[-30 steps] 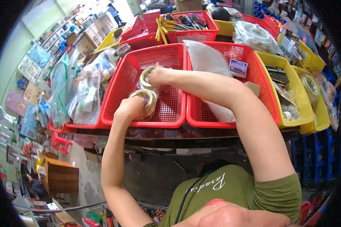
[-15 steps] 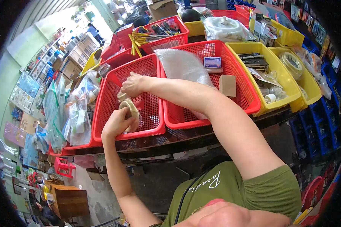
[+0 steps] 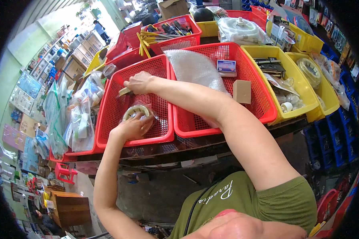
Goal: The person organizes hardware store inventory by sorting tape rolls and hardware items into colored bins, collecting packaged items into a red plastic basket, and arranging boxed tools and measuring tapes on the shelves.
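A pale ring-shaped roll (image 3: 132,111) with a notched inner edge, partly in clear plastic, lies on the floor of the near red mesh basket (image 3: 103,131). My left hand (image 3: 134,126) rests over its near side, fingers spread and touching it. Farther back in this basket, my right hand (image 3: 139,82) is closed on a small tan, roll-like thing (image 3: 124,92), seen nearly edge-on. My fingers hide most of it, so its exact kind is unclear.
To the right, a second red basket (image 3: 269,113) holds bubble wrap (image 3: 193,67), a blue box (image 3: 226,65) and a brown box (image 3: 241,91). Yellow bins (image 3: 307,105) stand beyond it. Bagged goods (image 3: 81,127) lie to the left. Behind is a basket of tools (image 3: 167,34).
The ring under my left hand has gone from upright to lying flat, and my fingers have spread over it. My right hand, with the tan thing, has moved slightly away from it.
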Available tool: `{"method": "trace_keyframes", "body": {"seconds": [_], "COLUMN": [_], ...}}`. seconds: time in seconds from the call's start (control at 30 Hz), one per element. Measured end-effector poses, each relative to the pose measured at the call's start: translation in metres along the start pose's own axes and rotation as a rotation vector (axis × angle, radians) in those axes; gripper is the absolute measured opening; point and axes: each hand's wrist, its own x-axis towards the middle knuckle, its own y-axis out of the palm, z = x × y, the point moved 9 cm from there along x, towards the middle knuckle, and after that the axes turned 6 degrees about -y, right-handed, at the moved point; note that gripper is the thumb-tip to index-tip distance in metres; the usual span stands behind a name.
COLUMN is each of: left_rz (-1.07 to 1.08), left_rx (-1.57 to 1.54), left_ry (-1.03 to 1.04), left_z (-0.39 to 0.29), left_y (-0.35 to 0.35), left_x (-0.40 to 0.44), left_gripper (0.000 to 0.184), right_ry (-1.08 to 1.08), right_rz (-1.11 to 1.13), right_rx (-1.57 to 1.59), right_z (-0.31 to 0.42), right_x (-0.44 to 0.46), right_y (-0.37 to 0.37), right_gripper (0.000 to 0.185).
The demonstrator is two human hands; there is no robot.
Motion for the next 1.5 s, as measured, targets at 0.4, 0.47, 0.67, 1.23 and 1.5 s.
{"method": "trace_keyframes", "body": {"seconds": [0.4,0.47,0.67,1.23,1.5], "left_rz": [-0.095,-0.183,-0.216,-0.332,-0.718], "left_rx": [0.122,0.180,0.204,-0.014,-0.527], "left_ry": [-0.116,-0.043,0.005,-0.159,-0.102], "left_z": [-0.005,-0.012,-0.009,-0.004,0.019], "left_y": [-0.025,-0.028,-0.023,-0.043,-0.071], "left_x": [-0.009,-0.012,-0.002,-0.002,-0.021], "left_gripper": [0.040,0.039,0.038,0.068,0.050], "right_ry": [-0.058,-0.046,-0.047,0.712,0.704], "right_rz": [-0.181,-0.207,-0.167,-0.071,-0.087], "right_rx": [0.031,0.039,-0.127,-0.560,-0.532], "right_z": [0.002,0.009,-0.001,-0.097,-0.089], "right_x": [0.013,-0.007,-0.085,-0.606,-0.672], "right_y": [-0.019,-0.067,-0.197,-0.335,-0.316], "right_gripper": [0.021,0.019,0.020,0.033,0.031]}}
